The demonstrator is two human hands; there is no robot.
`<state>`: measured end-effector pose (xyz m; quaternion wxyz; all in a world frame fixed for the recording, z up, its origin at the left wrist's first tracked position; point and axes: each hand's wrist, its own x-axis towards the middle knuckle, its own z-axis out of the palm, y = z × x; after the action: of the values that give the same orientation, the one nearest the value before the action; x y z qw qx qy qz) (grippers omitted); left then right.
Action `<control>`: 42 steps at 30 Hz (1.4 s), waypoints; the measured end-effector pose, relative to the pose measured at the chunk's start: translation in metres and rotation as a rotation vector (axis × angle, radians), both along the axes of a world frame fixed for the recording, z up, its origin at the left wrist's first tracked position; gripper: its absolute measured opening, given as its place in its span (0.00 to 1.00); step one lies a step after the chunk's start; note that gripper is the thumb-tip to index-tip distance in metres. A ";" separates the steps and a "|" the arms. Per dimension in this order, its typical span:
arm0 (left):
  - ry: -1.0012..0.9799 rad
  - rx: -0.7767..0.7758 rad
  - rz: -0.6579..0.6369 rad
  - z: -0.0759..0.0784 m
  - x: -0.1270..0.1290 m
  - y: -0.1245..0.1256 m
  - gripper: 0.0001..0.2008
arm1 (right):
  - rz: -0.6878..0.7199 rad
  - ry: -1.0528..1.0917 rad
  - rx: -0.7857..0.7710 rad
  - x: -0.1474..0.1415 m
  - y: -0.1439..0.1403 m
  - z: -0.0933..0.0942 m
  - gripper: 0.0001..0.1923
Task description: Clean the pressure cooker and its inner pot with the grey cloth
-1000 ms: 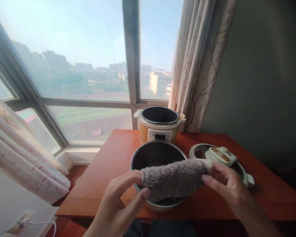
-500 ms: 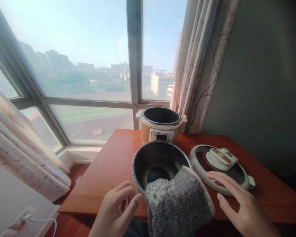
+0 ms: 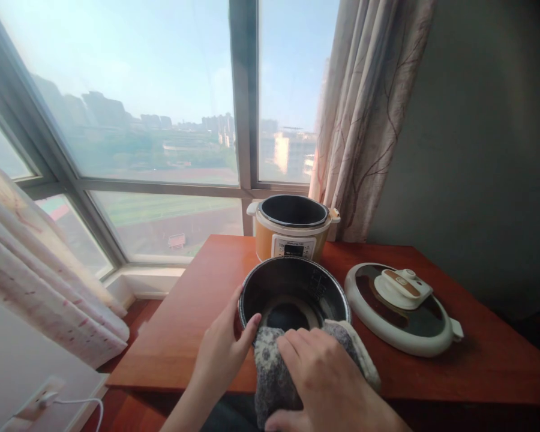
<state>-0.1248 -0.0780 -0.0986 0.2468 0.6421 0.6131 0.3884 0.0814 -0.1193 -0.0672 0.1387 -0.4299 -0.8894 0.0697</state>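
Observation:
A dark inner pot (image 3: 292, 288) with a pale ring on its bottom stands on the table in front of me. My left hand (image 3: 227, 345) grips its left side, thumb at the rim and fingers behind the outer wall. A grey, fuzzy cloth (image 3: 270, 384) with a pale edge hangs over the near rim. On top of it lies my right hand (image 3: 319, 366), fingers curled onto the cloth at the pot's edge. Part of the cloth is hidden under that hand.
Behind the pot stands a yellow and white electric cooker (image 3: 265, 237) without its lid. The round lid (image 3: 369, 312) rests on the red-brown table (image 3: 175, 336) at the right. A window (image 3: 162, 90) and curtains border the table; a plugged-in white cord (image 3: 81, 401) is lower left.
My right hand has moved left from beside the lid onto the cloth. My left hand has closed on the pot's side. The cloth is bunched lower at the near rim.

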 end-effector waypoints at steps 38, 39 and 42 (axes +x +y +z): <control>-0.355 -0.059 0.042 -0.015 0.015 -0.020 0.42 | -0.017 -0.068 0.142 -0.001 -0.002 -0.016 0.29; -0.393 -0.082 0.035 -0.014 0.015 -0.018 0.43 | -0.033 -0.055 0.162 -0.008 -0.003 -0.018 0.29; -0.485 -0.141 0.012 -0.010 0.010 -0.008 0.44 | -0.087 -0.005 0.195 -0.017 -0.006 -0.026 0.28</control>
<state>-0.1145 -0.0859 -0.1084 0.4288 0.5077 0.5652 0.4887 0.0642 -0.1256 -0.0929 0.1807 -0.4527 -0.8728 -0.0241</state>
